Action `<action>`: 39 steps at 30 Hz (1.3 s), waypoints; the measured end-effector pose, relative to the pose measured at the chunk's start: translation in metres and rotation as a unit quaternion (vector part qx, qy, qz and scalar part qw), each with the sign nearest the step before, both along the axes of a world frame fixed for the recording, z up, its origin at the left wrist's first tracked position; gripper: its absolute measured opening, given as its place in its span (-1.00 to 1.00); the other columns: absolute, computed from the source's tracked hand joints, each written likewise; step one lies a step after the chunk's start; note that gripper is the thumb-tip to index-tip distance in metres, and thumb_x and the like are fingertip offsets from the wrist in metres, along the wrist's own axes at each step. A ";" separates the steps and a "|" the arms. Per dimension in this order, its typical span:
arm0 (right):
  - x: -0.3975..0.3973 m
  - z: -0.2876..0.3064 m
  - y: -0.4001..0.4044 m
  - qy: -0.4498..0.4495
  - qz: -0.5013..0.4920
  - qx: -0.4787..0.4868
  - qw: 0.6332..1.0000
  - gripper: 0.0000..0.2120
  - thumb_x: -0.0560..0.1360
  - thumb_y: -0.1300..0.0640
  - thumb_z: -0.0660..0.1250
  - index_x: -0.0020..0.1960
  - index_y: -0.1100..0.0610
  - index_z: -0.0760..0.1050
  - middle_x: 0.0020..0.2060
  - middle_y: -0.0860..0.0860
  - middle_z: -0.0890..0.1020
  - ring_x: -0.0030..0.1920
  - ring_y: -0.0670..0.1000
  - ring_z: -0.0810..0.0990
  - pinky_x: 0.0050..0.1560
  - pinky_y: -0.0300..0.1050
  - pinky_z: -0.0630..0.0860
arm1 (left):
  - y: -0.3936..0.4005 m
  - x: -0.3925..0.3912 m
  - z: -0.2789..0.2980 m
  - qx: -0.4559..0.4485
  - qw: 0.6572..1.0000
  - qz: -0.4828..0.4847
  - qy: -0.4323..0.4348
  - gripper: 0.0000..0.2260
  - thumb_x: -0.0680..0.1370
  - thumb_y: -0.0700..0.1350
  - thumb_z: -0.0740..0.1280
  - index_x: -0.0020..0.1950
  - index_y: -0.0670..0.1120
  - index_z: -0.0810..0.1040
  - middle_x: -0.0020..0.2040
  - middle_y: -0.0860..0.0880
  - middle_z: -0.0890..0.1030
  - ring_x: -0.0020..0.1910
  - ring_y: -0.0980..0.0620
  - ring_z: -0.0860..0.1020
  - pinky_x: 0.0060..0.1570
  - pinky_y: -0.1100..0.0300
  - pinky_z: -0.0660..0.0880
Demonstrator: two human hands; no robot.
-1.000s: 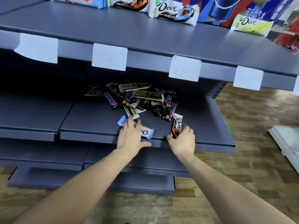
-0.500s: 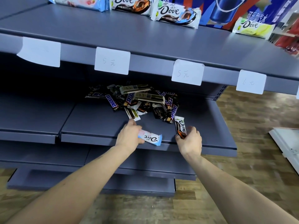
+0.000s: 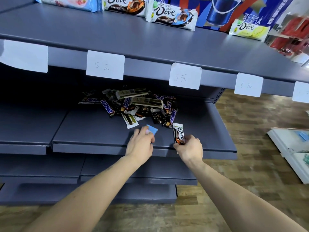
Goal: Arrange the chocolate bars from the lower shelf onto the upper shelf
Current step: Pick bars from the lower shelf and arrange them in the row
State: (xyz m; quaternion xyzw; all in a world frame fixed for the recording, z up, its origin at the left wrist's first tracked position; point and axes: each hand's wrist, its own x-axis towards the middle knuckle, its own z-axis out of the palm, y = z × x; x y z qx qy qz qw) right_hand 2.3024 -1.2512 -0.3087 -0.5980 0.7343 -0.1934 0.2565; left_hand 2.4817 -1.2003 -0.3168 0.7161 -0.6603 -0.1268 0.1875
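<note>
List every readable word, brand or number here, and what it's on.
"Dove": bar in right hand
"Dove": three upper-shelf bars
"SNICKERS": pile bars
"5 元": two tags
"6 元": tag
Other tags, poster, left hand's blue bar: unreadable.

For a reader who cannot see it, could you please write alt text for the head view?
A person's right hand holds a Dove bar and the left hand a blue-wrapped bar at the lower shelf, before a pile of chocolate bars; more Dove bars line the upper shelf.
</note>
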 end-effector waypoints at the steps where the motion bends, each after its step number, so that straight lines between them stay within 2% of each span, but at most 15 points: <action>1: 0.000 0.000 -0.001 -0.004 0.006 0.005 1.000 -0.66 0.28 -0.06 0.50 -0.02 0.04 0.53 -0.07 0.04 0.59 -0.10 0.05 0.57 -0.11 -0.13 0.47 | -0.001 0.000 -0.001 -0.007 1.000 -0.022 0.012 -0.82 0.52 -0.18 0.32 0.10 0.00 0.52 0.41 0.02 0.29 0.20 -0.06 0.35 0.10 0.09 0.46; 4: -0.001 0.001 -0.001 -0.020 0.012 0.010 1.000 -0.66 0.28 -0.05 0.51 -0.02 0.03 0.53 -0.07 0.04 0.60 -0.17 -0.09 0.53 -0.11 -0.16 0.45 | -0.001 0.006 -0.001 0.004 0.998 -0.029 0.054 -0.61 0.51 -0.17 0.37 0.33 -0.01 0.45 0.43 -0.03 0.25 0.30 -0.04 0.37 0.17 0.05 0.47; 7: -0.003 0.001 -0.001 -0.022 0.008 0.006 1.000 -0.55 0.34 0.01 0.52 0.17 0.11 0.51 0.07 0.08 0.51 -0.24 -0.11 0.37 -0.04 -0.20 0.37 | -0.001 0.016 -0.001 0.016 0.999 0.034 -0.024 -0.56 0.47 0.10 0.42 0.29 -0.02 0.49 0.26 -0.01 0.40 0.23 -0.03 0.38 0.16 0.08 0.41; 9: -0.002 0.001 0.001 -0.020 0.010 -0.002 1.000 -0.53 0.36 0.03 0.51 0.21 0.13 0.50 0.09 0.09 0.50 -0.17 -0.06 0.35 -0.02 -0.21 0.35 | 0.000 0.020 0.000 0.017 0.997 0.040 -0.065 -0.58 0.46 0.20 0.37 0.23 0.02 0.54 0.18 0.01 0.45 0.19 -0.02 0.38 0.13 0.09 0.37; 12: -0.001 0.001 0.005 -0.022 0.008 -0.008 1.000 -0.55 0.37 0.04 0.50 0.20 0.13 0.50 0.08 0.08 0.50 -0.11 -0.03 0.37 0.00 -0.19 0.36 | 0.004 0.021 -0.001 0.014 0.996 0.017 -0.091 -0.61 0.48 0.17 0.31 0.24 0.03 0.53 0.14 0.01 0.42 0.17 -0.01 0.37 0.08 0.12 0.34; 16: -0.001 0.001 0.013 -0.010 0.004 -0.018 1.000 -0.59 0.42 0.05 0.42 0.23 0.12 0.49 0.09 0.08 0.49 -0.08 0.02 0.44 0.03 -0.17 0.39 | 0.007 0.020 0.000 0.024 0.995 -0.012 -0.097 -0.60 0.53 0.06 0.29 0.35 0.01 0.44 0.20 -0.02 0.40 0.20 -0.04 0.35 0.14 0.10 0.36; 19: -0.006 -0.002 0.021 0.007 0.013 -0.027 1.000 -0.57 0.44 0.07 0.37 0.29 0.11 0.48 0.11 0.08 0.50 0.06 0.10 0.53 0.12 -0.12 0.44 | 0.012 0.021 0.002 0.024 0.997 -0.021 -0.075 -0.61 0.54 -0.01 0.33 0.36 -0.03 0.44 0.22 -0.02 0.40 0.20 -0.04 0.33 0.16 0.10 0.37; 23: -0.020 0.004 0.035 0.019 0.039 -0.048 0.998 -0.54 0.45 0.12 0.37 0.34 0.07 0.45 0.15 0.08 0.51 0.16 0.14 0.52 0.20 -0.04 0.46 | 0.028 0.017 0.008 -0.002 0.996 -0.041 -0.074 -0.57 0.53 -0.07 0.36 0.39 -0.02 0.41 0.25 0.00 0.39 0.21 -0.02 0.33 0.21 0.11 0.35; 26: -0.033 0.014 0.048 0.024 0.077 -0.085 0.993 -0.50 0.44 0.15 0.41 0.36 0.02 0.44 0.19 0.02 0.51 0.20 0.10 0.49 0.23 0.00 0.46 | 0.044 0.010 0.017 -0.030 0.995 -0.054 -0.083 -0.56 0.52 -0.09 0.38 0.39 -0.01 0.42 0.23 0.02 0.39 0.20 -0.01 0.33 0.20 0.13 0.36; 28: -0.042 0.022 0.058 0.021 0.116 -0.122 0.986 -0.49 0.42 0.19 0.42 0.35 0.02 0.46 0.21 -0.01 0.52 0.22 0.07 0.48 0.26 -0.03 0.45 | 0.058 0.004 0.025 -0.042 0.994 -0.055 -0.088 -0.56 0.51 -0.09 0.39 0.38 0.01 0.42 0.22 0.03 0.39 0.19 0.01 0.33 0.19 0.14 0.37; 32: -0.061 0.038 0.081 0.018 0.194 -0.194 0.961 -0.54 0.40 0.28 0.43 0.28 0.07 0.52 0.15 -0.02 0.52 0.19 0.05 0.44 0.20 -0.28 0.30 | 0.093 -0.012 0.046 -0.049 0.992 -0.052 -0.104 -0.57 0.51 -0.07 0.39 0.37 0.05 0.41 0.21 0.05 0.36 0.19 0.02 0.32 0.15 0.16 0.38; 36: -0.083 0.061 0.109 0.027 0.244 -0.227 0.942 -0.54 0.40 0.30 0.43 0.28 0.09 0.50 0.15 -0.01 0.48 0.17 0.03 0.40 0.26 -0.16 0.36 | 0.134 -0.029 0.069 -0.062 0.990 -0.048 -0.113 -0.57 0.52 -0.06 0.38 0.38 0.04 0.42 0.19 0.06 0.38 0.19 0.03 0.32 0.15 0.15 0.39; 39: -0.098 0.081 0.130 0.028 0.267 -0.245 0.932 -0.54 0.42 0.32 0.41 0.29 0.10 0.49 0.17 0.00 0.47 0.17 0.03 0.39 0.23 -0.23 0.31 | 0.163 -0.039 0.090 -0.087 0.987 -0.046 -0.125 -0.58 0.52 -0.08 0.39 0.37 0.04 0.43 0.18 0.06 0.39 0.18 0.03 0.33 0.16 0.16 0.39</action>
